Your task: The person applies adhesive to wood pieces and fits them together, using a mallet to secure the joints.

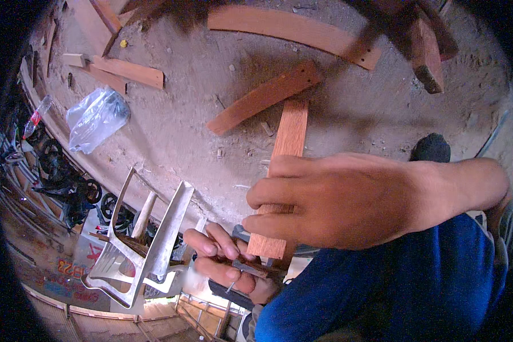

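My right hand (pixel 336 199) wraps its fingers around a reddish-brown wooden slat (pixel 290 126) that slants from the middle of the view down toward my left hand. My left hand (pixel 222 259) is at the slat's near end, fingers bent. Between its fingers is a small dark flat piece (pixel 249 268), whose kind I cannot make out. A thin metal nail-like pin (pixel 231 286) shows by the fingertips. Part of the left palm is hidden. Just beyond the slat's far end lies another wooden slat (pixel 262 98) with holes at one end.
A long curved board (pixel 296 33) lies farther off on the dusty floor, with more wood pieces (pixel 132 73) at far left. A clear plastic bag (pixel 100 117) is at left. A white plastic chair (pixel 148 256) stands left of my hands. My blue-clothed leg (pixel 382 285) is below my right arm.
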`<state>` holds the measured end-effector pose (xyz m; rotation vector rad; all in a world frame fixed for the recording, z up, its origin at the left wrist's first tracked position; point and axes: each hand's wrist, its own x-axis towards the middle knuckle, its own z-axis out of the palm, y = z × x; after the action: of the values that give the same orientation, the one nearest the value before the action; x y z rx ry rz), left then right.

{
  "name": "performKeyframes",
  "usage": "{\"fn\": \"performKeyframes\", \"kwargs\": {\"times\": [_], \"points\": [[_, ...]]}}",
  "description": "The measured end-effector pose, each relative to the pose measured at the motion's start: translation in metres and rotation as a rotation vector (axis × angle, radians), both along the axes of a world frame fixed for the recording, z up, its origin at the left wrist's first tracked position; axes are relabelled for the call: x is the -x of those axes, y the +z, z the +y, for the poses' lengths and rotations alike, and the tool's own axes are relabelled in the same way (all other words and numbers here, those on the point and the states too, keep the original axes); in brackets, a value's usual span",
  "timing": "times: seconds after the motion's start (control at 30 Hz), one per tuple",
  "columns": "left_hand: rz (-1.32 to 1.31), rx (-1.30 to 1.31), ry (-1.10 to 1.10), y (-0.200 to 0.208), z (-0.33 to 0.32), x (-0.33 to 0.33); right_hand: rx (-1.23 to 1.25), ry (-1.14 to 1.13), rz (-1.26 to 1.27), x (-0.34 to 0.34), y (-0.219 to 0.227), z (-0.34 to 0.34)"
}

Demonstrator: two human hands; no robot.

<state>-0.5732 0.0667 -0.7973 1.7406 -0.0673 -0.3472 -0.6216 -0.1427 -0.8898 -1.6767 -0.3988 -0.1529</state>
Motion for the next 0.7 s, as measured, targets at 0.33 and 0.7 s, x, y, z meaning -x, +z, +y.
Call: {"fn": "performKeyframes", "kwargs": {"times": [0.33,0.7], "points": [[0.181,0.347,-0.349,-0.020,0.049,-0.042,0.073,-0.069,-0.010,-0.003,-0.002,0.010],[0.044,0.308,-0.483,-0.019,0.055,-0.048,0.040,-0.060,0.073,-0.001,0.001,0.010]]}}
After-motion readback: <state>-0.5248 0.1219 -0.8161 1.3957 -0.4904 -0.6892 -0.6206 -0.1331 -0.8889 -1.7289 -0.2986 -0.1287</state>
